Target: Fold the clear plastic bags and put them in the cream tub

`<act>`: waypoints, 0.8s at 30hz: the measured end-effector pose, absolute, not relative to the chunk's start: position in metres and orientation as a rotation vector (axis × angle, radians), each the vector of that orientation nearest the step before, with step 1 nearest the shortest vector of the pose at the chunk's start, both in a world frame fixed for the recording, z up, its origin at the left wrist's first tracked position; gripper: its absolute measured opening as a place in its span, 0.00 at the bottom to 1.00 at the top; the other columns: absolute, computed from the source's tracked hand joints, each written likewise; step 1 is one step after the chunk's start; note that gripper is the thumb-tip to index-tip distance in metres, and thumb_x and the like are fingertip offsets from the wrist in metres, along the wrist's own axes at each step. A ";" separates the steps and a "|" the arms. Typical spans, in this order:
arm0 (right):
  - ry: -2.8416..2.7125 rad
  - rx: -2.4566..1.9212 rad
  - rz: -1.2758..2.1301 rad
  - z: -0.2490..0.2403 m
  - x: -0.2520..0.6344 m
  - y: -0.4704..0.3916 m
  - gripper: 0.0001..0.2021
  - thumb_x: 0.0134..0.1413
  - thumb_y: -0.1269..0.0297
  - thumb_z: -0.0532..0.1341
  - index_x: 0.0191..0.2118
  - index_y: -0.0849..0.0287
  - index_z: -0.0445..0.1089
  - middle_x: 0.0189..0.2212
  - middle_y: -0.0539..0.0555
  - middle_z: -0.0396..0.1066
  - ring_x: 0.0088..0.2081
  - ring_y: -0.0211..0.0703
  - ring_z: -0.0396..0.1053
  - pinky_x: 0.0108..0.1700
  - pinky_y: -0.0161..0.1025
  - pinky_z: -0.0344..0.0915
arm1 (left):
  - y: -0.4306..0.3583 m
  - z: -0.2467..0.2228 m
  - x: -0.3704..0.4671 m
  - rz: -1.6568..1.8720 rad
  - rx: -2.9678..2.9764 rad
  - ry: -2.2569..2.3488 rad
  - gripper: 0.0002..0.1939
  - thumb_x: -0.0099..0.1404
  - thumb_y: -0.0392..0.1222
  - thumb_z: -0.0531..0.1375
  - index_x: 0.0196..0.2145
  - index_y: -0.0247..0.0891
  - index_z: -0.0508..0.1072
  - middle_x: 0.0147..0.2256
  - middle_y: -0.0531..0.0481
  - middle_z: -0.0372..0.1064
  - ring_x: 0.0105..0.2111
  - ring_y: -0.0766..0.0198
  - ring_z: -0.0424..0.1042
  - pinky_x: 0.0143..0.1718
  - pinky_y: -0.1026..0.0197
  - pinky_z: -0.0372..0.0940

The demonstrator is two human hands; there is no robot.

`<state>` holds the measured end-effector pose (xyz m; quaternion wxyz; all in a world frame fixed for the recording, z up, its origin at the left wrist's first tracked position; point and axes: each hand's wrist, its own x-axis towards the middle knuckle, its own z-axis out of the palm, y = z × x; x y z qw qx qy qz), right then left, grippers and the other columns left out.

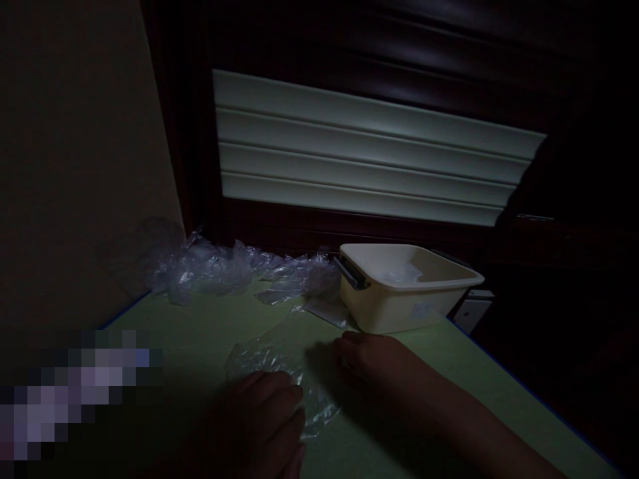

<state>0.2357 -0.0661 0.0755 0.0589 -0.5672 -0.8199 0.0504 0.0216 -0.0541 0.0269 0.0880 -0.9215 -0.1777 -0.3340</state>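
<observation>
A clear crinkled plastic bag (319,400) lies spread on the green tabletop, its sheet reaching under and beyond my left hand (267,416). That hand is closed, fingers curled down on the plastic. To the right, my right hand (367,356) hovers low beside the bag and in front of the bin, fingers curled inward. Its fingertips are in shadow, so what they hold cannot be made out. Behind it stands a cream plastic bin (399,311) with dark handles and some clear plastic inside.
A heap of crumpled clear plastic bags (214,266) runs along the table's back edge. Beyond rise a dark wooden panel with pale slats (359,146) and a wall (80,166) at left. A pale device (472,313) sits right of the bin. The green table (200,339) has blue edges.
</observation>
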 end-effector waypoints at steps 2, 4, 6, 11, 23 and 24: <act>-2.458 -1.661 0.187 0.078 0.232 -0.070 0.06 0.55 0.74 0.54 0.32 0.62 0.67 0.29 0.53 0.70 0.23 0.33 0.63 0.23 0.31 0.51 | -0.046 0.035 0.018 -0.850 -2.700 -0.580 0.07 0.59 0.30 0.54 0.30 0.37 0.71 0.33 0.47 0.71 0.38 0.56 0.69 0.39 0.56 0.67; -2.459 -1.612 0.278 0.080 0.230 -0.073 0.06 0.55 0.74 0.54 0.32 0.61 0.67 0.29 0.52 0.69 0.23 0.33 0.63 0.23 0.30 0.52 | -0.035 0.044 0.013 -0.737 -2.675 -0.655 0.11 0.59 0.28 0.51 0.25 0.37 0.69 0.29 0.46 0.69 0.31 0.56 0.70 0.32 0.55 0.68; -2.482 -1.567 0.354 0.080 0.228 -0.074 0.07 0.55 0.75 0.54 0.33 0.61 0.68 0.30 0.52 0.69 0.25 0.33 0.64 0.25 0.30 0.54 | -0.023 0.050 0.008 -0.644 -2.686 -0.710 0.13 0.59 0.28 0.50 0.24 0.36 0.69 0.27 0.46 0.68 0.28 0.56 0.69 0.29 0.54 0.68; -2.631 -1.461 0.275 0.074 0.222 -0.075 0.11 0.57 0.77 0.52 0.38 0.60 0.70 0.34 0.54 0.69 0.29 0.36 0.66 0.29 0.31 0.58 | -0.002 0.045 -0.010 -0.564 -2.813 -0.780 0.10 0.61 0.29 0.51 0.31 0.34 0.72 0.35 0.43 0.71 0.35 0.56 0.71 0.35 0.56 0.68; -2.638 -1.187 0.451 0.073 0.233 -0.065 0.12 0.52 0.81 0.54 0.29 0.61 0.71 0.32 0.52 0.71 0.36 0.37 0.68 0.40 0.33 0.60 | -0.026 0.052 -0.015 -0.596 -2.819 -0.667 0.14 0.62 0.31 0.48 0.24 0.38 0.68 0.23 0.50 0.69 0.24 0.62 0.69 0.28 0.61 0.66; -2.625 -1.211 0.447 0.073 0.232 -0.065 0.12 0.53 0.81 0.54 0.29 0.61 0.72 0.32 0.53 0.72 0.36 0.38 0.68 0.40 0.33 0.61 | -0.028 0.054 -0.014 -0.605 -2.812 -0.662 0.15 0.63 0.32 0.48 0.24 0.38 0.68 0.22 0.50 0.69 0.23 0.62 0.68 0.27 0.61 0.66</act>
